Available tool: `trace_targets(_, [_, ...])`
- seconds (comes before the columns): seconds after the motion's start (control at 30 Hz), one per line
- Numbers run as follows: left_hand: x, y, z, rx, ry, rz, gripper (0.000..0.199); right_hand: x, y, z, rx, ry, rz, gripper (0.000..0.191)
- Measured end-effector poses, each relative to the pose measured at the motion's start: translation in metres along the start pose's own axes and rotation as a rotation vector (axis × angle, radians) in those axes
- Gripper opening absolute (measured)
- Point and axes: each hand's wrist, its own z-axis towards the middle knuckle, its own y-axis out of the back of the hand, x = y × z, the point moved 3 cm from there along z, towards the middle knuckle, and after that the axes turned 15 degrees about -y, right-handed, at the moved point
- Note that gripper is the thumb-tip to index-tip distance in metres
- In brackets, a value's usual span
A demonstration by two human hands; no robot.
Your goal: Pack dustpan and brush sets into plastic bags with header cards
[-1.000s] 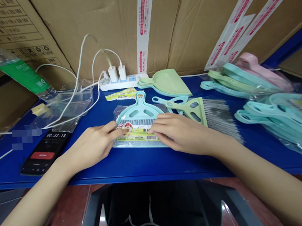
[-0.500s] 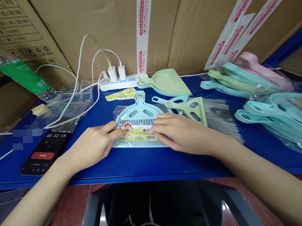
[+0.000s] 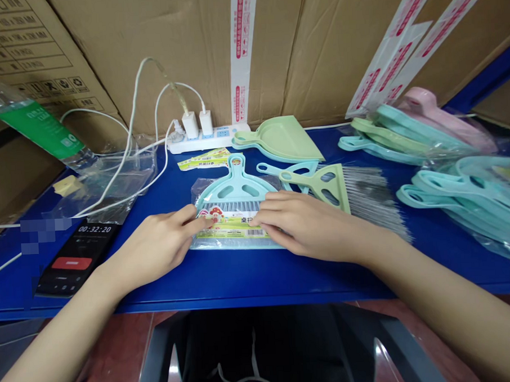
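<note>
The big blue table (image 3: 242, 279) held the bagged brush set (image 3: 239, 183) flat, near its front edge. The right hand (image 3: 311, 225) and left hand (image 3: 156, 246) touched its paper card (image 3: 233, 223), perhaps to stop slipping; I couldn't tell if either pinched.

A packing corner, in a workshop or stockroom, is suggested. A blue worktop (image 3: 326, 278) is backed by tape-sealed cardboard (image 3: 316, 53) from 11 to 2 o'clock, and a carton printed with handling symbols (image 3: 29, 49) is seen at 10. Similar pastel dustpan sets (image 3: 462, 201), bagged in clear plastic, are piled around 3 o'clock; loose dustpans (image 3: 284, 140) are laid at 1.
</note>
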Motion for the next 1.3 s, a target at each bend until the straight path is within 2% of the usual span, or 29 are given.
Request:
trace_targets(0.6, [-0.0005,-0.0019,-0.0003,-0.040,-0.025,0.031,0.051,-0.0014,-0.0003,-0.0010,-0.009,0.010,0.009,0.029])
trace_targets(1.03, [-0.0028,-0.0005,-0.0002,0.021,0.006,0.047,0.051,-0.0010,-0.0006,-0.0007,0.011,-0.001,-0.011,0.024])
trace_targets(1.3, [-0.0035,0.0004,0.0017,-0.021,-0.027,0.070,0.049,-0.0013,-0.0010,-0.0020,0.005,0.007,-0.017,0.023])
